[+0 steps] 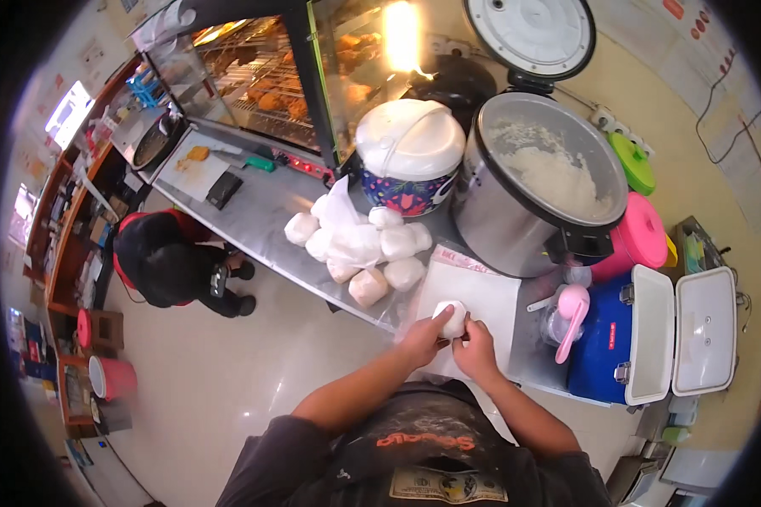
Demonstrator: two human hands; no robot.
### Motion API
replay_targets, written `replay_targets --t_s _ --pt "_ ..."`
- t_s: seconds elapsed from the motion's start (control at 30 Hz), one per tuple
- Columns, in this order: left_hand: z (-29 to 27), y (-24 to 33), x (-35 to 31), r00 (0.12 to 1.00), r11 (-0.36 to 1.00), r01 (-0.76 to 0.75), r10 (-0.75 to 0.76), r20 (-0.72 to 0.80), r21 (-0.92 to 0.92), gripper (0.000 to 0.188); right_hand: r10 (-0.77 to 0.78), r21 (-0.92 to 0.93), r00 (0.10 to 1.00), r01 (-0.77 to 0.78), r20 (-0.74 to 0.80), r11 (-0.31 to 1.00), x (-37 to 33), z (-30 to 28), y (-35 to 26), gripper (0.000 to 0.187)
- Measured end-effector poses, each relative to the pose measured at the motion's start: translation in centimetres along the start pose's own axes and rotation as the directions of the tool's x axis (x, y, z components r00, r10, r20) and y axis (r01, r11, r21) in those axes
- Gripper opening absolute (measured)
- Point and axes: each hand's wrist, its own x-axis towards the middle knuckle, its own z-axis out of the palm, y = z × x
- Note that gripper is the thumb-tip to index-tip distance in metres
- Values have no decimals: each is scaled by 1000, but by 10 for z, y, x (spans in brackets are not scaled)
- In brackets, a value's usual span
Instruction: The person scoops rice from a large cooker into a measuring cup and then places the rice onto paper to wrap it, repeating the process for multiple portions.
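Near the counter's front edge, my left hand [423,342] and my right hand [475,348] close around a white paper-wrapped rice bundle [451,316]. My fingers pinch its near side from left and right. Beneath it lies a stack of white wrapping paper [490,297]. To the left, several similar wrapped bundles [368,288] are heaped around a crumpled white plastic bag [344,221]. Beyond the paper stands a large open rice cooker [500,221] with cooked white rice [558,176] inside. A pink scoop [572,306] rests on a clear container to the right.
A patterned rice cooker [410,182] stands behind the bundles, beside a lit glass food warmer [266,80]. On the right are a pink lidded container [638,237] and an open blue cooler box [603,338]. Another person [165,258] in dark clothing bends over at the left.
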Motion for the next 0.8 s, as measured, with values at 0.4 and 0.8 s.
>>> replay_targets --t_s 0.4,0.8 --pt "-110 16 -145 896 922 -383 360 -261 -45 61 -541 -313 832 550 124 774 140 74 -149 39" --pt "-132 118 -72 294 427 -474 901 -319 770 46 -179 483 968 245 -179 841 66 19 -3 32"
